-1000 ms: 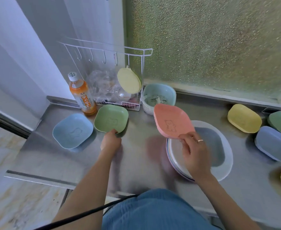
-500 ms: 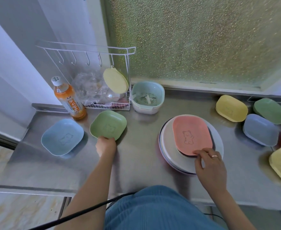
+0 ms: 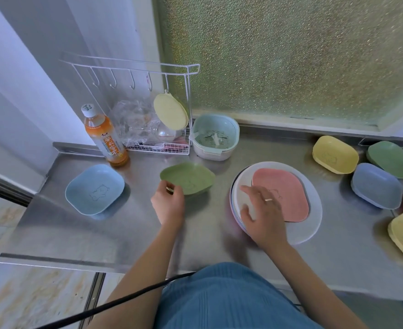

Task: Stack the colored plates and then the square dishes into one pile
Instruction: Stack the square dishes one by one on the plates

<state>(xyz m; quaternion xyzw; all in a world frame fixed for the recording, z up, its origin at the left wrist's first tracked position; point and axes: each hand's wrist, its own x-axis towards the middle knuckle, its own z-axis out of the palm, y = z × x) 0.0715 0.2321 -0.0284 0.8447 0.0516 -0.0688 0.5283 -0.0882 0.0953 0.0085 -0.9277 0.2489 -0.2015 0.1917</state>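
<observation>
From the head camera we look down on a brushed steel counter [image 3: 129,233], dull and streaky with reflections. In the middle sits a pile of round plates [image 3: 312,210], smooth and pale, their thin coloured rims showing at the left edge. On top lies the pink square dish [image 3: 288,198], matte plastic with rounded corners and a little bear outline pressed into its floor.

The left hand [image 3: 168,207] pinches the near rim of the green square dish [image 3: 188,178] between thumb and curled fingers, and the dish is tilted up off the steel. The right hand [image 3: 262,210] hovers over the left side of the pile, fingers spread and loose, gripping nothing that we can see.

To the left the blue square dish [image 3: 94,188] lies flat on the counter, bear outline up. At the right edge more square dishes [image 3: 336,157] in yellow, green, blue and pink crowd together upside down.

Half a second ago the right hand was touching the pink dish's near edge; now it has let go and slid left. The green dish lay flat then; now it is lifted and nearer the pile.
</observation>
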